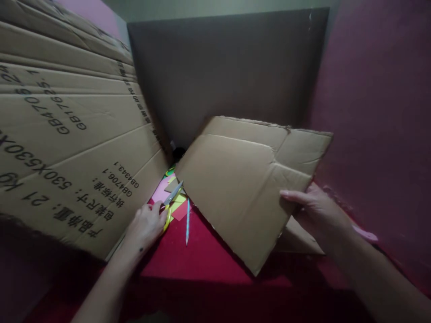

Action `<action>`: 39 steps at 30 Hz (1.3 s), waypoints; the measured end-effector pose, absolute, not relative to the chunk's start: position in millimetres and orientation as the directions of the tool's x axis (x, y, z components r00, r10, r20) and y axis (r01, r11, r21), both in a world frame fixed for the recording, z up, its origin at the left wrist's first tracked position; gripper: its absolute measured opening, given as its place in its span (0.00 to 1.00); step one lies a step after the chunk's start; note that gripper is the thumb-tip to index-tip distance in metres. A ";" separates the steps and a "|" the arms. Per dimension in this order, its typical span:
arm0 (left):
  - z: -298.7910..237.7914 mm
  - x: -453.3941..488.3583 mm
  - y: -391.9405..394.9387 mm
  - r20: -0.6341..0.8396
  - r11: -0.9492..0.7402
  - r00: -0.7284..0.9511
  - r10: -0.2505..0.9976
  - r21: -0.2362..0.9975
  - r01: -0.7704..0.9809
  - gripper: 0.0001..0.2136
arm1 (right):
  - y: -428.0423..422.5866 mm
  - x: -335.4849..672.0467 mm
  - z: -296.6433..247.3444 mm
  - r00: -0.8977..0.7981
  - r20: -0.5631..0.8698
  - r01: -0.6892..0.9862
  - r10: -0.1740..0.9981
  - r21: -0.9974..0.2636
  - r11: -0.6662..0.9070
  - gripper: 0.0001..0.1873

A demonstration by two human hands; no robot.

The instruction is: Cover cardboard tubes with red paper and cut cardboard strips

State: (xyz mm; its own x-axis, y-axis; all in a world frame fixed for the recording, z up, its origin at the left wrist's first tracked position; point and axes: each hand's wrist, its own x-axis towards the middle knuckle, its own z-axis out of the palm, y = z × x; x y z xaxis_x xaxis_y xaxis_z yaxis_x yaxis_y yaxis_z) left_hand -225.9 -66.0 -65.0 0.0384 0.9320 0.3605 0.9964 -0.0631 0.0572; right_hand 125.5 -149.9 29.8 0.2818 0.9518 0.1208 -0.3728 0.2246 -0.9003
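My right hand (pixel 311 208) grips a flat piece of cardboard (pixel 232 175) by its right edge, thumb on top and fingers beneath. The sheet is tilted above the red table and has creases and rough-cut edges. At the left, my left hand (pixel 148 222) is closed on a pair of scissors (pixel 173 194) with yellow handles, blades pointing up and away. Just right of the scissors lies a light blue pencil (pixel 187 222). Yellow, pink and red paper pieces (pixel 180 208) lie around and under the blades.
A large printed cardboard panel (pixel 77 134) stands on the left, close to my left hand. Another cardboard piece (pixel 299 237) lies under the held sheet. The red table (pixel 202 255) meets a grey board (pixel 229 72) behind. A pink object (pixel 365 233) is by my right forearm.
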 end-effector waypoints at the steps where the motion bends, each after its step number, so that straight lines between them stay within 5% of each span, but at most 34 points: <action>1: -66.0 -225.2 -67.7 0.358 -0.051 0.029 0.933 0.053 0.997 0.16 | -149.0 126.9 31.5 0.290 0.120 -0.363 0.949 -0.904 0.225 0.21; 8: -56.1 -222.2 -80.0 0.267 0.186 -0.173 0.948 -0.026 0.982 0.21 | -136.8 141.4 42.1 0.375 0.112 -0.395 0.920 -0.879 0.268 0.18; 12: -48.7 -210.9 -86.7 0.429 0.107 -0.020 0.903 -0.178 0.978 0.19 | -121.6 147.0 40.0 0.336 0.145 -0.454 0.931 -0.841 0.295 0.20; 18: -56.2 -173.3 -96.2 0.225 -0.176 0.192 0.955 -0.090 0.980 0.13 | -101.5 139.8 31.6 0.209 0.153 -0.516 0.966 -0.822 0.242 0.20; 33: -46.6 -202.5 -85.2 0.348 0.014 0.012 0.938 -0.074 0.997 0.15 | -92.4 151.6 24.7 0.237 -0.028 -0.613 0.971 -0.780 0.126 0.13; 39: -42.5 -215.3 -95.8 0.120 0.126 -0.125 0.985 -0.006 0.992 0.17 | -91.4 151.1 26.2 0.252 -0.039 -0.660 0.967 -0.738 0.142 0.13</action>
